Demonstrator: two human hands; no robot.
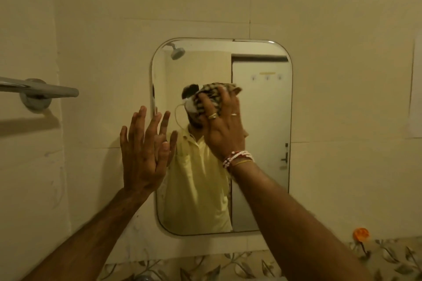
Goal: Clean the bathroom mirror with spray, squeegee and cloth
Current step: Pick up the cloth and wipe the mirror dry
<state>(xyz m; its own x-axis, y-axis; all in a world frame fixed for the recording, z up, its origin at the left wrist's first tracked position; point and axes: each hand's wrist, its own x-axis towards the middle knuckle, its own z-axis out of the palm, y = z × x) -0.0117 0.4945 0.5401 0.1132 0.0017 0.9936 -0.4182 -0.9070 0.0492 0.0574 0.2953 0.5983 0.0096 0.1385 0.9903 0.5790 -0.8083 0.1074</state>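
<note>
A rounded rectangular mirror (260,121) hangs on the cream tiled wall ahead of me. My right hand (225,125) presses a bunched brown-and-cream striped cloth (212,93) against the upper middle of the glass; rings and beaded bracelets show on that hand and wrist. My left hand (143,153) is raised flat with fingers spread at the mirror's left edge, holding nothing. The glass reflects a person in a pale yellow shirt, a shower head and a white door. No spray bottle or squeegee is in view.
A chrome towel bar (41,90) juts from the wall at the left, at hand height. An orange hook (361,234) sticks to the wall at lower right, above a band of leaf-patterned tiles (228,267). A pale sheet (415,98) is on the right wall.
</note>
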